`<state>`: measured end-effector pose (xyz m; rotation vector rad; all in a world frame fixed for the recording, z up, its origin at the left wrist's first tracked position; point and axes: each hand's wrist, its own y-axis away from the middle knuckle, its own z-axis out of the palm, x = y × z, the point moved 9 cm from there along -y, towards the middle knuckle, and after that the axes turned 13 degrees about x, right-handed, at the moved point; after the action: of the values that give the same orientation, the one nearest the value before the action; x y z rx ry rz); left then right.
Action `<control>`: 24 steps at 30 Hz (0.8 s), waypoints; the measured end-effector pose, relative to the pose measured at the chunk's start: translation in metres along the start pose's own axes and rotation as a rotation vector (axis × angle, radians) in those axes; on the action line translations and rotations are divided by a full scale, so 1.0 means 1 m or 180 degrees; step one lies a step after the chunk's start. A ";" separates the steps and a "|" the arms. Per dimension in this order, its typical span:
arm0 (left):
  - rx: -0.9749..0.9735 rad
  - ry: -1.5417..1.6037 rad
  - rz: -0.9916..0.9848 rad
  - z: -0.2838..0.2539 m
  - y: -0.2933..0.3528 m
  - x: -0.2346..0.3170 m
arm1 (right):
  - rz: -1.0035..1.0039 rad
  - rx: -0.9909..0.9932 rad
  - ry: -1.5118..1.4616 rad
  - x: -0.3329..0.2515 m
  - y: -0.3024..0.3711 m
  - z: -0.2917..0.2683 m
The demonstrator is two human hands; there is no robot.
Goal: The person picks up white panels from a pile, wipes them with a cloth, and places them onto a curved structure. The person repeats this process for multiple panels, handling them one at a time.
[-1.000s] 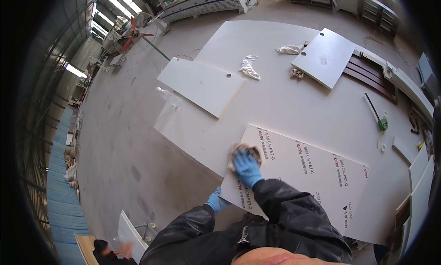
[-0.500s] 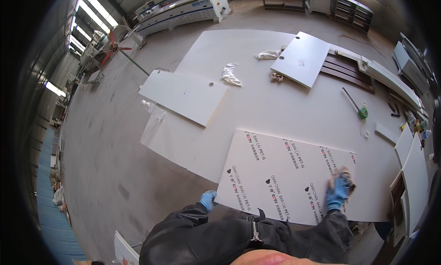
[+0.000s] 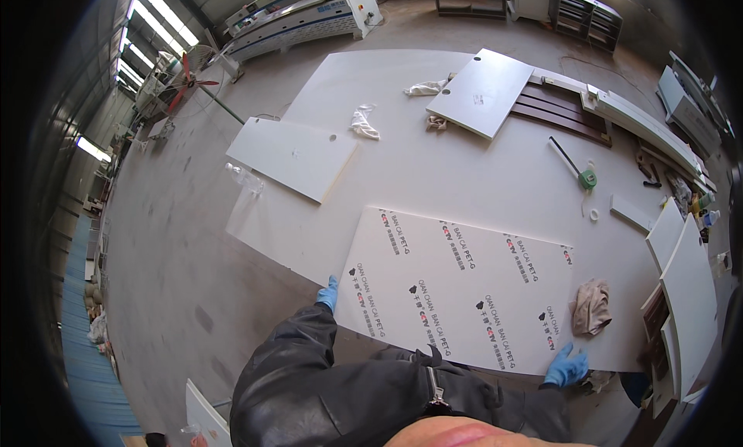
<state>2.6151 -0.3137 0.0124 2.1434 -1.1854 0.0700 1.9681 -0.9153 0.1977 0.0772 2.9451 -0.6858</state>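
A white panel (image 3: pixel 457 292) with printed film lies nearest me on the worktable, jutting over its front edge. My left hand (image 3: pixel 327 294), in a blue glove, is closed at the panel's left edge; its fingers are partly hidden. At the near right corner of the panel is my right hand (image 3: pixel 567 367), also blue-gloved, its fingers apart and holding nothing. A crumpled beige cloth (image 3: pixel 592 308) rests beside the panel's right edge, just beyond the right hand.
The large white table (image 3: pixel 433 168) bears two plain white panels, one left (image 3: pixel 290 157) and one at the back (image 3: pixel 484 95). A green tape measure (image 3: pixel 588 179), white gloves (image 3: pixel 364 123) and a plastic bottle (image 3: pixel 244 178) lie on it. Boards (image 3: pixel 689 292) lean at the right.
My right hand has let go of the cloth, leaving it beside the panel, and has drawn back to the near right corner. The left hand has moved further up the left edge.
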 end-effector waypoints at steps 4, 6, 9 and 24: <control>0.0481 -0.0366 0.0159 -0.005 0.014 0.001 | 0.0827 -0.1043 0.0007 0.045 0.026 0.014; 0.0506 -0.0387 0.0230 0.000 0.024 0.002 | 0.0672 -0.1191 -0.0050 0.041 0.021 0.019; 0.0566 -0.0491 0.0225 0.002 0.032 -0.001 | 0.1003 -0.1235 -0.0042 0.047 0.015 0.025; -0.0591 0.0737 0.0486 0.010 0.140 0.030 | 0.1107 -0.1861 -0.0333 0.075 0.005 0.040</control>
<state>2.5224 -0.3909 0.0904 1.8273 -1.1685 0.2586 1.8978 -0.9267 0.1506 0.4632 2.7929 0.2131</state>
